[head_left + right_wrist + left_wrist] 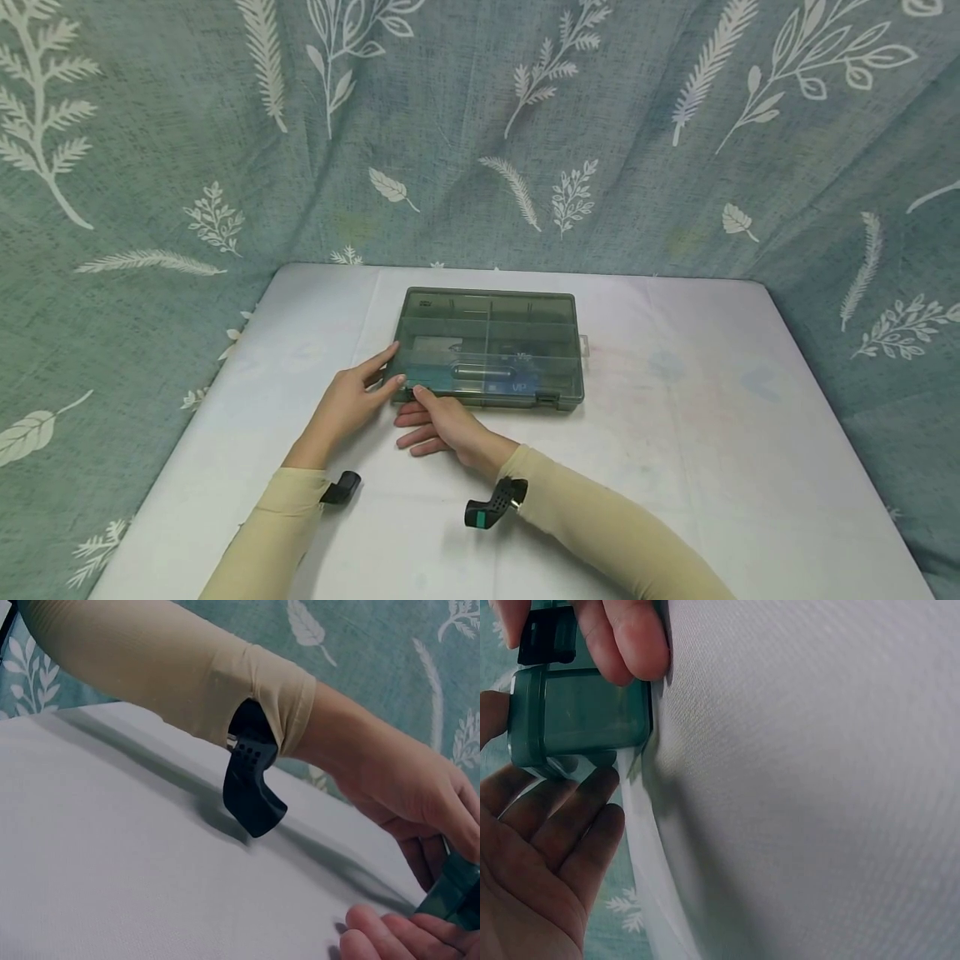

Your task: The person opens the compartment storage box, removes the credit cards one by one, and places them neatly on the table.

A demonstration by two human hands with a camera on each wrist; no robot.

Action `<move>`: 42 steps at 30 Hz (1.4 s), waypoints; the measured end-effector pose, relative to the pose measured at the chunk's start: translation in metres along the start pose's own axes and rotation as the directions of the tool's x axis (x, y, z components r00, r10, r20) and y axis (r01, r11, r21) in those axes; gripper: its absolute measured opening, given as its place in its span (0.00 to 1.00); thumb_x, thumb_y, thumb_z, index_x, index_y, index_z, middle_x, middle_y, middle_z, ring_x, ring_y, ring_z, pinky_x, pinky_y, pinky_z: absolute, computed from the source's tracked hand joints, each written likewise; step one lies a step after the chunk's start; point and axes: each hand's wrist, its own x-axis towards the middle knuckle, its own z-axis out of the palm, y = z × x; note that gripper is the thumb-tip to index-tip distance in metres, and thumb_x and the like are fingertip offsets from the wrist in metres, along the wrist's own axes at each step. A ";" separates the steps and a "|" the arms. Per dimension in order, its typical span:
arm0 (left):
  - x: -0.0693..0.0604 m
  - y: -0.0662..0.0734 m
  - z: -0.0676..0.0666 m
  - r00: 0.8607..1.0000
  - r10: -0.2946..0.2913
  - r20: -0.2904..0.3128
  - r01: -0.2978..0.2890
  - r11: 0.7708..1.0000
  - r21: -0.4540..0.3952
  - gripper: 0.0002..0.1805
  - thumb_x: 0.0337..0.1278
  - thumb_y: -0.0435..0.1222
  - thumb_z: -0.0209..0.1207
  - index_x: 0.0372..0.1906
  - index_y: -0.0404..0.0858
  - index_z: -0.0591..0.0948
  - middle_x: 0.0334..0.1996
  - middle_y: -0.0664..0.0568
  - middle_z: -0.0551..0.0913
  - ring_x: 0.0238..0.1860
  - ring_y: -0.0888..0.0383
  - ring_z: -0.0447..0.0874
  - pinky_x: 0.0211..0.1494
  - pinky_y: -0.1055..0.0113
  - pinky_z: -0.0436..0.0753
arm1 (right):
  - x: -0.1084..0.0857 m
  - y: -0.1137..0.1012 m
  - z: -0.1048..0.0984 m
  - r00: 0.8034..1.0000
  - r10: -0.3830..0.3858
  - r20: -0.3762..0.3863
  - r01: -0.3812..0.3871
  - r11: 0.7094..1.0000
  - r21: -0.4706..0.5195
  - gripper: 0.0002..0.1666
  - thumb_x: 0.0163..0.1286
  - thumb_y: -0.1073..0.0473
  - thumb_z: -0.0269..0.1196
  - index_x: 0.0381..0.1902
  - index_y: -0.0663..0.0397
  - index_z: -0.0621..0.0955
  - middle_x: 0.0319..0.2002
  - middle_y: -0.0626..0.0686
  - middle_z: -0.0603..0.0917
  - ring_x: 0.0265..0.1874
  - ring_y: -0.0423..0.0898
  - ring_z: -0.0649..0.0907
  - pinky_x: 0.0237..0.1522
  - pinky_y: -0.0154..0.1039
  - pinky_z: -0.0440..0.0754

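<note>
Box (487, 343) on tabletop (720, 467), prob. light, stiff & a bit slick, best held by short ends; my L grip (349, 408) holds its L end, R grip (452, 429) loose by front latch (547, 636).

Case (510, 402): chopped by the top edge in the left wrist view; right wrist cam only catches a corner
Cards (519, 375): behind a tinted lid (532, 310), small print's way too tiny to read
Left hand (351, 402): some fingers hidden in the head view
Right hand (452, 423): right wrist view cuts it off
Sleeves (272, 525): run off the head view's bottom
</note>
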 end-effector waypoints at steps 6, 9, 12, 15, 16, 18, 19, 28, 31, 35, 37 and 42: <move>0.000 0.001 0.000 1.000 0.004 -0.005 -0.004 1.000 0.006 0.37 0.70 0.56 0.59 0.79 0.52 0.65 0.73 0.38 0.68 0.63 0.36 0.78 0.66 0.39 0.77 | 0.000 -0.001 -0.001 1.000 0.001 0.018 -0.002 1.000 0.011 0.40 0.83 0.37 0.43 0.67 0.68 0.75 0.59 0.62 0.83 0.52 0.59 0.86 0.48 0.45 0.90; 0.001 0.001 -0.001 1.000 0.005 -0.006 -0.005 1.000 0.006 0.37 0.70 0.56 0.59 0.79 0.51 0.65 0.73 0.39 0.68 0.63 0.36 0.78 0.66 0.39 0.77 | 0.001 -0.001 -0.002 1.000 0.001 0.024 -0.002 1.000 0.011 0.40 0.83 0.37 0.43 0.67 0.68 0.75 0.60 0.61 0.83 0.52 0.59 0.86 0.47 0.44 0.90; 0.001 0.002 -0.001 1.000 0.008 -0.002 -0.008 1.000 0.005 0.38 0.70 0.56 0.59 0.79 0.50 0.65 0.73 0.38 0.67 0.63 0.36 0.78 0.66 0.39 0.77 | 0.001 -0.001 -0.002 1.000 0.003 0.029 -0.004 1.000 0.011 0.40 0.83 0.37 0.43 0.67 0.67 0.75 0.60 0.61 0.83 0.53 0.58 0.86 0.47 0.44 0.90; 0.001 0.002 -0.002 1.000 0.006 0.000 -0.006 1.000 0.005 0.38 0.69 0.56 0.60 0.79 0.51 0.65 0.73 0.39 0.68 0.63 0.36 0.78 0.66 0.39 0.77 | 0.001 -0.001 -0.003 1.000 0.005 0.027 -0.006 1.000 0.012 0.39 0.84 0.38 0.43 0.67 0.67 0.76 0.60 0.61 0.83 0.53 0.58 0.86 0.47 0.44 0.90; 0.001 0.002 -0.002 1.000 0.009 0.000 -0.009 1.000 0.008 0.38 0.70 0.56 0.60 0.79 0.51 0.65 0.72 0.38 0.68 0.63 0.36 0.78 0.66 0.39 0.77 | 0.001 -0.001 -0.002 1.000 0.006 0.024 -0.006 1.000 0.012 0.37 0.84 0.39 0.43 0.67 0.67 0.76 0.60 0.61 0.83 0.53 0.58 0.86 0.47 0.44 0.90; 0.001 0.002 -0.002 1.000 0.009 0.000 -0.009 1.000 0.011 0.37 0.70 0.56 0.59 0.79 0.52 0.65 0.72 0.39 0.68 0.63 0.36 0.78 0.65 0.39 0.77 | 0.001 0.000 -0.001 1.000 0.005 0.016 -0.005 1.000 0.009 0.34 0.85 0.43 0.44 0.68 0.66 0.76 0.60 0.60 0.83 0.52 0.57 0.87 0.47 0.43 0.90; 0.001 0.002 -0.002 1.000 0.011 -0.002 -0.011 1.000 0.012 0.37 0.70 0.56 0.60 0.79 0.52 0.65 0.72 0.39 0.69 0.63 0.36 0.78 0.65 0.39 0.77 | 0.000 0.000 -0.001 1.000 0.006 0.014 -0.007 1.000 0.009 0.33 0.85 0.44 0.44 0.68 0.66 0.75 0.60 0.60 0.83 0.52 0.57 0.87 0.47 0.43 0.90; 0.000 0.002 -0.002 1.000 0.009 -0.004 -0.009 1.000 0.018 0.37 0.70 0.56 0.60 0.79 0.52 0.65 0.72 0.39 0.69 0.63 0.37 0.78 0.66 0.39 0.77 | 0.001 0.002 -0.001 1.000 0.012 0.024 -0.012 1.000 0.010 0.30 0.85 0.49 0.46 0.70 0.65 0.73 0.61 0.60 0.82 0.53 0.57 0.86 0.50 0.45 0.89; 0.001 0.002 -0.002 1.000 0.012 0.000 -0.012 1.000 0.007 0.38 0.69 0.56 0.60 0.79 0.52 0.65 0.72 0.39 0.69 0.63 0.37 0.78 0.66 0.39 0.77 | 0.001 0.003 -0.002 1.000 0.013 0.019 -0.014 1.000 0.006 0.28 0.85 0.51 0.46 0.69 0.66 0.74 0.59 0.61 0.83 0.53 0.58 0.86 0.49 0.45 0.89; 0.001 0.000 -0.001 1.000 0.016 -0.001 -0.016 1.000 -0.004 0.38 0.69 0.57 0.59 0.79 0.52 0.65 0.72 0.39 0.69 0.63 0.37 0.78 0.66 0.40 0.77 | 0.002 0.004 -0.003 1.000 0.013 0.015 -0.013 1.000 0.006 0.26 0.85 0.53 0.46 0.67 0.66 0.75 0.56 0.61 0.84 0.52 0.57 0.87 0.48 0.45 0.90; 0.000 0.000 -0.001 1.000 0.012 -0.001 -0.012 1.000 -0.005 0.38 0.69 0.58 0.59 0.79 0.53 0.65 0.72 0.39 0.69 0.63 0.37 0.78 0.66 0.40 0.77 | 0.002 0.004 -0.004 1.000 0.012 0.017 -0.012 1.000 0.005 0.26 0.85 0.53 0.46 0.67 0.66 0.75 0.56 0.61 0.84 0.51 0.58 0.87 0.48 0.45 0.90; 0.000 -0.001 0.000 1.000 0.006 0.000 -0.006 1.000 -0.007 0.38 0.69 0.58 0.59 0.79 0.54 0.65 0.72 0.40 0.69 0.64 0.38 0.78 0.67 0.40 0.77 | 0.002 0.006 -0.005 1.000 0.006 0.019 -0.006 1.000 0.008 0.26 0.85 0.52 0.48 0.67 0.66 0.76 0.55 0.62 0.84 0.51 0.58 0.87 0.49 0.46 0.90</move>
